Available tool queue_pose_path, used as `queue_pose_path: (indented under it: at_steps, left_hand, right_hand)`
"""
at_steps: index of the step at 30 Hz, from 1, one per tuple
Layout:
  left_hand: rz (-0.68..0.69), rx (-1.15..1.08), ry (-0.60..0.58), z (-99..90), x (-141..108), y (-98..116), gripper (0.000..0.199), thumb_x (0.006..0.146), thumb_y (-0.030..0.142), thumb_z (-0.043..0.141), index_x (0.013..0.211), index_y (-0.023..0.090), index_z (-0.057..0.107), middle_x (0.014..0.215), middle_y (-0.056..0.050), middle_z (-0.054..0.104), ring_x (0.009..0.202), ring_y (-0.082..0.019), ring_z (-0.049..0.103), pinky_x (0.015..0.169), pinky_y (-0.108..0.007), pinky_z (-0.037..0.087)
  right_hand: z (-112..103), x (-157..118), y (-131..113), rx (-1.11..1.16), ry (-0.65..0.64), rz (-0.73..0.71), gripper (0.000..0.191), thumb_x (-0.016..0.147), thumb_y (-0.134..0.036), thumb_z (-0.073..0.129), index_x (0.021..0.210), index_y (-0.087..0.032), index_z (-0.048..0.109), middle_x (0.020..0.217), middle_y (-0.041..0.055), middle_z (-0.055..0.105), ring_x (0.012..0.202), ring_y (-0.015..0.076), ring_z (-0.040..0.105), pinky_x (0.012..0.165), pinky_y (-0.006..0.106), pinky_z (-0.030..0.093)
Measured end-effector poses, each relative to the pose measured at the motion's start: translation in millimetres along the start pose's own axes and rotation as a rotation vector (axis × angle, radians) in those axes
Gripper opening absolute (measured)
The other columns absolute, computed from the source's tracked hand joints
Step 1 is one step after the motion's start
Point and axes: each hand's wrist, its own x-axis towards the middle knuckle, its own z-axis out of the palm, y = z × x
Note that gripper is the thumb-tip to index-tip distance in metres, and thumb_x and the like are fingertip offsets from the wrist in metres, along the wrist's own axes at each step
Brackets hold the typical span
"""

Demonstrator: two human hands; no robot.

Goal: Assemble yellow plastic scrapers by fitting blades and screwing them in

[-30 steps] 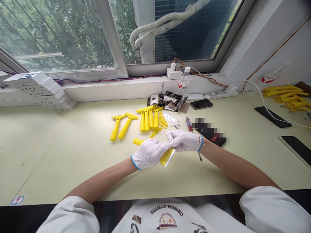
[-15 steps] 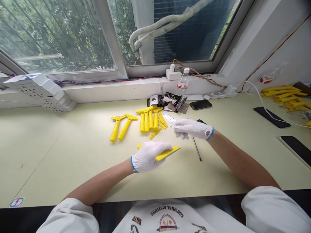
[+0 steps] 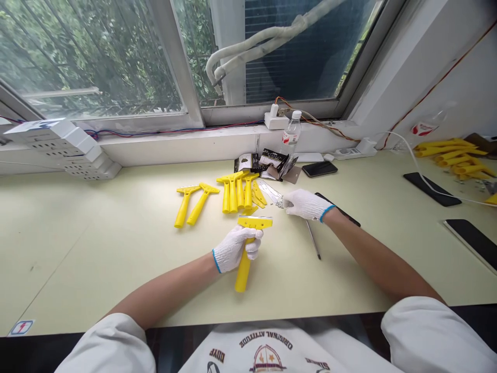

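Note:
My left hand (image 3: 235,249), in a white glove, is wrapped round the handle of a yellow scraper (image 3: 243,272). Its head points away from me, with a metal blade along the top edge. Beyond and to the right, my right hand (image 3: 306,205), also gloved, has its fingertips drawn together at a small pile of screws (image 3: 279,203); whatever they pinch is hidden. Thin metal blades (image 3: 267,189) lie just behind the screws. Below the right hand a screwdriver (image 3: 313,241) lies on the table, its upper end covered by the hand.
Several yellow scrapers (image 3: 233,191) and loose yellow head pieces (image 3: 257,194) lie left of the screws. Black packaging (image 3: 272,158), a bottle (image 3: 292,133) and a phone (image 3: 319,169) are along the back. White boxes (image 3: 83,150) are stacked at left, yellow handles (image 3: 454,155) at far right.
My left hand has turned the scraper from lying sideways to upright, head away from me. The right hand has lowered to the screw pile and its fingers have come together.

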Motion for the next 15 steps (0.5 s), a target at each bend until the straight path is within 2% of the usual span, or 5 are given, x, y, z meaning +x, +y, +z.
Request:
queue_pose_path:
  at_steps: [3, 7, 12, 15]
  left_hand:
    - [0.003, 0.033, 0.020, -8.5, 6, -1, 0.021, 0.089, 0.036, 0.074, 0.090, 0.018, 0.062, 0.056, 0.007, 0.043, 0.046, -0.008, 0.036, 0.047, -0.022, 0.041]
    - [0.046, 0.066, -0.002, -10.7, 7, -1, 0.025, 0.085, 0.035, 0.076, 0.098, 0.016, 0.066, 0.067, 0.004, 0.055, 0.048, -0.009, 0.042, 0.049, -0.025, 0.049]
    - [0.048, 0.127, -0.009, -9.2, 6, -2, 0.024, 0.087, 0.036, 0.073, 0.095, 0.015, 0.066, 0.061, 0.004, 0.052, 0.048, -0.009, 0.043, 0.050, -0.024, 0.048]
    - [0.067, 0.145, 0.003, -8.4, 5, -3, 0.023, 0.086, 0.036, 0.073, 0.094, 0.015, 0.066, 0.063, 0.003, 0.055, 0.048, -0.010, 0.044, 0.051, -0.025, 0.048]
  right_hand:
    - [6, 4, -1, -0.014, 0.006, 0.027, 0.024, 0.087, -0.031, 0.070, 0.106, -0.019, 0.080, 0.102, 0.0106, 0.080, 0.088, 0.0254, 0.072, 0.069, 0.029, 0.040]
    - [12, 9, -3, -0.034, 0.014, 0.093, 0.024, 0.094, -0.036, 0.065, 0.104, -0.019, 0.079, 0.097, 0.0116, 0.079, 0.084, 0.0256, 0.071, 0.068, 0.030, 0.041]
    - [18, 12, -10, -0.057, 0.028, 0.142, 0.034, 0.100, -0.047, 0.064, 0.106, -0.016, 0.077, 0.105, 0.0169, 0.079, 0.096, 0.0299, 0.073, 0.073, 0.032, 0.045]
    - [23, 10, -15, -0.054, 0.045, 0.150, 0.038, 0.106, -0.045, 0.059, 0.109, -0.011, 0.076, 0.105, 0.0205, 0.078, 0.097, 0.0300, 0.073, 0.078, 0.035, 0.050]
